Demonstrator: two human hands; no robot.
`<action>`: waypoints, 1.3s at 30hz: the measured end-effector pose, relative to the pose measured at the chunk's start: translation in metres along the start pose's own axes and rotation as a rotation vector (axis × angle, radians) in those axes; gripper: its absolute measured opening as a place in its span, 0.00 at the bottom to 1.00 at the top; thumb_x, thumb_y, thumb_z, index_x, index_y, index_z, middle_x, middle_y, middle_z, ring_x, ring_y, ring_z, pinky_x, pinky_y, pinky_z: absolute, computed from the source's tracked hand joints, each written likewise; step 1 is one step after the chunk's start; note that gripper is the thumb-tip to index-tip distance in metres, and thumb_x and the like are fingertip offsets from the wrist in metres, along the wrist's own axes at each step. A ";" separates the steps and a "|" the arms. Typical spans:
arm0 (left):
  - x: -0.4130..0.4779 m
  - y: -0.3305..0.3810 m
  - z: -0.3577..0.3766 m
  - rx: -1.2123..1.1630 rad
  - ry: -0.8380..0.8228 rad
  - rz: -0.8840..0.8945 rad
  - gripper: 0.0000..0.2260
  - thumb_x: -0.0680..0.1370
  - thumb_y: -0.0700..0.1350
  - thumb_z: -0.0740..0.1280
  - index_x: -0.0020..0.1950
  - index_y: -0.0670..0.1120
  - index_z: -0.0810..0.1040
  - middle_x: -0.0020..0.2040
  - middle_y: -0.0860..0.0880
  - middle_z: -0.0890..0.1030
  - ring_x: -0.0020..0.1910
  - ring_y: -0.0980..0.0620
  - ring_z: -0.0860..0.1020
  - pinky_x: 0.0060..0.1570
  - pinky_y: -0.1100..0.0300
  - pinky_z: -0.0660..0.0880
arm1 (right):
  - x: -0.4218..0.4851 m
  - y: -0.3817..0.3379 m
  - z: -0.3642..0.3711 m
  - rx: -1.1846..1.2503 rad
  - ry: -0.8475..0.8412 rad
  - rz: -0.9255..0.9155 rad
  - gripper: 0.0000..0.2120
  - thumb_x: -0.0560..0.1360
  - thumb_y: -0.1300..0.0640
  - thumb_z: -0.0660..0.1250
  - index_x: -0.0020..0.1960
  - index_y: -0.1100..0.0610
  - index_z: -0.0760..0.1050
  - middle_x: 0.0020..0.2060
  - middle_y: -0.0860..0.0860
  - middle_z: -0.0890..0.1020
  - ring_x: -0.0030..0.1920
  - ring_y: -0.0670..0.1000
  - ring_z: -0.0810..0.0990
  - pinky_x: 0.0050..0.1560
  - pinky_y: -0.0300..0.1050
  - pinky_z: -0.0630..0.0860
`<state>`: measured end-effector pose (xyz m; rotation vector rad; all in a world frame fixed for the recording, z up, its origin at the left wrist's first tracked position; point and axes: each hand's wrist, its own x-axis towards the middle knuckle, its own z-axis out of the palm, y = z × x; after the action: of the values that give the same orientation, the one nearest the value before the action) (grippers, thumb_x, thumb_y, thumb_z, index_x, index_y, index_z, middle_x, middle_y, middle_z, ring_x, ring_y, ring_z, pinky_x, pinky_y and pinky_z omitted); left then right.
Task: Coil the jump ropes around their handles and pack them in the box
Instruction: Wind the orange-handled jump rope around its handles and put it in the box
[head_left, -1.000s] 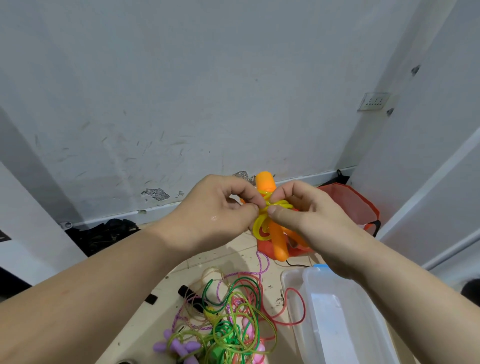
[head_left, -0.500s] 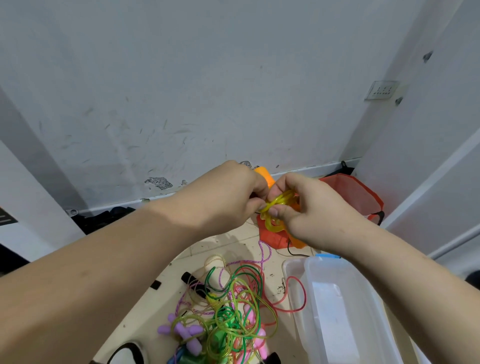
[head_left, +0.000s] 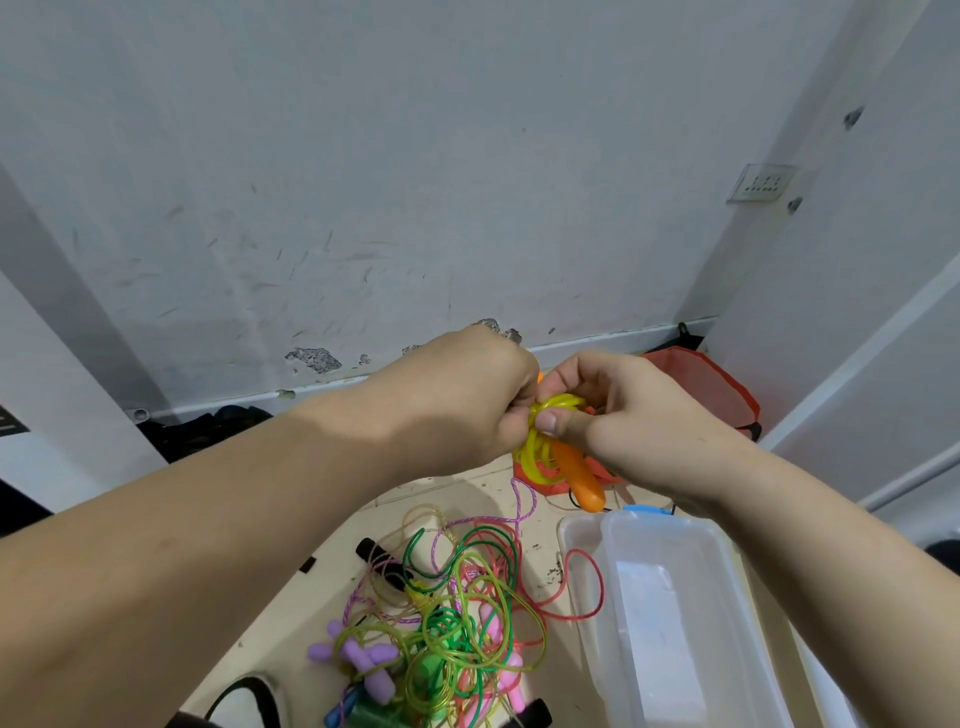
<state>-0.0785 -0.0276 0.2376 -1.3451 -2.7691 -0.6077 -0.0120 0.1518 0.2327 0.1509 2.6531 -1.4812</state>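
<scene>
Left hand (head_left: 467, 400): curled, pinching yellow rope (head_left: 537, 454) above the box (head_left: 660, 623).
Right hand (head_left: 639, 415): thumb clamps that rope on orange handle (head_left: 582, 478).
Floor (head_left: 332, 587): tangled ropes (head_left: 457, 613) left of box.
Room: scuffed wall (head_left: 415, 182) beyond box.

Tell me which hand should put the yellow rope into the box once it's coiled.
Probably the right hand: it pinches the yellow rope, and the box lies directly below its forearm. The left hand sits farther over, above the tangled pile.

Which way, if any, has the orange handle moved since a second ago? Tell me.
Yes: the orange handle has dropped; its top, then above the baseboard, now sits below it.
</scene>
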 end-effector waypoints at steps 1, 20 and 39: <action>-0.001 0.000 0.000 0.001 0.000 -0.006 0.05 0.76 0.47 0.67 0.40 0.48 0.77 0.32 0.51 0.74 0.31 0.53 0.71 0.32 0.54 0.71 | 0.000 -0.001 0.000 0.016 -0.011 0.002 0.03 0.80 0.63 0.70 0.52 0.57 0.78 0.35 0.57 0.86 0.35 0.66 0.85 0.31 0.43 0.75; 0.003 -0.002 0.013 -0.789 0.174 -0.587 0.12 0.75 0.49 0.63 0.40 0.41 0.76 0.31 0.44 0.81 0.31 0.47 0.77 0.35 0.54 0.76 | 0.001 0.013 0.007 0.549 -0.078 0.012 0.05 0.83 0.65 0.62 0.51 0.57 0.71 0.37 0.53 0.83 0.33 0.51 0.82 0.34 0.44 0.72; 0.011 0.039 0.065 -0.894 0.126 -0.470 0.09 0.80 0.37 0.66 0.57 0.47 0.80 0.48 0.46 0.84 0.39 0.53 0.82 0.40 0.63 0.80 | 0.003 0.035 -0.018 0.857 -0.067 0.368 0.31 0.66 0.57 0.73 0.67 0.65 0.75 0.65 0.63 0.79 0.65 0.67 0.78 0.72 0.69 0.64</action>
<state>-0.0453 0.0246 0.1922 -0.5835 -2.7762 -2.0282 -0.0104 0.1854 0.2119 0.5879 1.6375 -2.2752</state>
